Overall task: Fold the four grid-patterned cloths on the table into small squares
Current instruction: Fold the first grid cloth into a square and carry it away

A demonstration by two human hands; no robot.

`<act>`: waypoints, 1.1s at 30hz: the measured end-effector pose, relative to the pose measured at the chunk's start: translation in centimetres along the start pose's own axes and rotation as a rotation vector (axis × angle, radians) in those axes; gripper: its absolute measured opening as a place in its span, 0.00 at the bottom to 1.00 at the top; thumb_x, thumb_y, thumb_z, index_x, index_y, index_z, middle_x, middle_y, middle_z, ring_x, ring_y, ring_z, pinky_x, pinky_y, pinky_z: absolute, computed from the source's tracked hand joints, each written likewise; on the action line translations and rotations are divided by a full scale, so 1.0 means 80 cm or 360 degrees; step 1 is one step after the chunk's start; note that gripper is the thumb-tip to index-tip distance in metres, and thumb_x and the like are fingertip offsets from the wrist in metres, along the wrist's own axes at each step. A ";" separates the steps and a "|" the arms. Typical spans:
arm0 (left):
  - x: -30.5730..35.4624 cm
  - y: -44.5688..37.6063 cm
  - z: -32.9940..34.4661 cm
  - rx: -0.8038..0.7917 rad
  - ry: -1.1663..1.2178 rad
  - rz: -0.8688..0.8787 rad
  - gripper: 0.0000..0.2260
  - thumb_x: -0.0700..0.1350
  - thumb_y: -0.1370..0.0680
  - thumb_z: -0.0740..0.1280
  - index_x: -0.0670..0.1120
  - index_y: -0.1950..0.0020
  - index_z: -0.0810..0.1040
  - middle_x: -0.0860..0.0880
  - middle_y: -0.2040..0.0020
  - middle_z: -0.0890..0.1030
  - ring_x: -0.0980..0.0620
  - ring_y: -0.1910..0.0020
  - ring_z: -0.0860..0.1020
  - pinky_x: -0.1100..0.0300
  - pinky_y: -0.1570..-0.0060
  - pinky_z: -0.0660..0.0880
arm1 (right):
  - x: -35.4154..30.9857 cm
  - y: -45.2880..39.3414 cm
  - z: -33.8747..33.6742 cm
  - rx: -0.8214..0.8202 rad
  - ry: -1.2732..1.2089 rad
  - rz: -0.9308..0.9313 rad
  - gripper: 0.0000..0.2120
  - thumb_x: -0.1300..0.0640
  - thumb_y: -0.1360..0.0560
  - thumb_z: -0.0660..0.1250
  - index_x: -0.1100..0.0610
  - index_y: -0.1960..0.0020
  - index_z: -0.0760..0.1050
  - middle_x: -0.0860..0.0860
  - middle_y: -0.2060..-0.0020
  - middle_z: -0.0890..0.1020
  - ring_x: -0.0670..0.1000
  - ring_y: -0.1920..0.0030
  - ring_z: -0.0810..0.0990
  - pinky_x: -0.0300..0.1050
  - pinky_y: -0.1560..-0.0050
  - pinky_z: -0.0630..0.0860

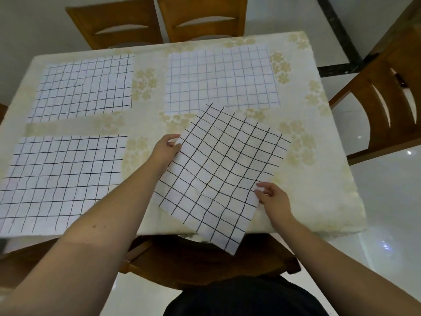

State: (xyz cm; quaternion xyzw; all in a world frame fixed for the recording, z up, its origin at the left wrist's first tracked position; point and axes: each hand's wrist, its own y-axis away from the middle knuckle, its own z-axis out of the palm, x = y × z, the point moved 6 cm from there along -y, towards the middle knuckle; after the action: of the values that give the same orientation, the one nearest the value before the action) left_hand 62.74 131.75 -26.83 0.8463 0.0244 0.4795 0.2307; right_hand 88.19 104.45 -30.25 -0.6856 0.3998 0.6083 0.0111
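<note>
**Four grid cloths on a covered table, one held at two opposite edges**

We see a rectangular table (319,197) covered with a cream floral tablecloth, with four white cloths printed with dark grid lines upon it. The near-right grid cloth (218,174) lies rotated out of line with the table edges; its lowest corner hangs past the near table edge. We note a lapped edge running across its lower middle, so part of it appears doubled over.

The left hand (165,150) pinches the upper-left edge of this cloth, thumb above and fingers curled at the fabric. The right hand (274,198) holds the lower-right edge, thumb and forefinger closed on the cloth's border and the remaining fingers loosely bent. Both bare forearms reach in from the bottom of the view.

The other three cloths lie flat and unfolded. The far-left grid cloth (84,87) and the near-left grid cloth (59,179) sit one behind the other, well apart from the held cloth. The far-right grid cloth (221,78), with fainter, bluish lines, lies just beyond the held cloth; the held cloth's top corner overlaps its near edge.

Brown wooden chairs surround the table: two at the far side (159,19), one at the right (387,99), and one at the near edge (205,263), standing on a glossy pale floor (387,213).
</note>
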 end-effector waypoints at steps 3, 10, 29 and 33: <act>-0.015 0.013 -0.012 0.0048 0.0061 -0.0021 0.13 0.44 0.21 0.68 0.53 0.38 0.75 0.48 0.52 0.73 0.50 0.54 0.74 0.59 0.50 0.72 | -0.009 -0.016 -0.017 0.0042 0.0035 -0.0026 0.06 0.56 0.26 0.71 0.48 0.51 0.81 0.46 0.62 0.77 0.52 0.57 0.78 0.50 0.51 0.76; -0.058 0.046 -0.022 0.0041 0.0200 -0.0109 0.16 0.40 0.22 0.68 0.53 0.36 0.73 0.52 0.63 0.70 0.54 0.65 0.69 0.62 0.57 0.69 | -0.010 -0.030 -0.054 0.0040 0.0032 -0.0046 0.07 0.60 0.26 0.71 0.48 0.52 0.81 0.46 0.64 0.76 0.49 0.59 0.75 0.47 0.53 0.74; -0.031 0.089 -0.049 -0.0105 0.0469 0.0074 0.14 0.40 0.23 0.69 0.55 0.41 0.79 0.44 0.54 0.80 0.54 0.52 0.79 0.59 0.46 0.74 | -0.061 -0.026 -0.069 0.0055 -0.0404 -0.0171 0.09 0.63 0.25 0.70 0.58 0.46 0.80 0.51 0.63 0.78 0.43 0.62 0.78 0.33 0.54 0.78; -0.011 0.098 -0.060 -0.0092 0.0498 0.0155 0.12 0.39 0.23 0.70 0.50 0.42 0.81 0.48 0.56 0.82 0.56 0.53 0.80 0.60 0.44 0.74 | -0.078 -0.018 -0.080 0.0068 -0.0442 -0.0226 0.08 0.63 0.26 0.70 0.57 0.48 0.81 0.52 0.65 0.76 0.42 0.62 0.80 0.35 0.47 0.78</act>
State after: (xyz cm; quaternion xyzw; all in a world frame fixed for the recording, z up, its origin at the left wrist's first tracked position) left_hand 56.88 126.31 -22.24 0.7545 0.0052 0.6165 0.2249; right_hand 94.63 105.53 -24.04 -0.6212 0.3578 0.6861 0.1239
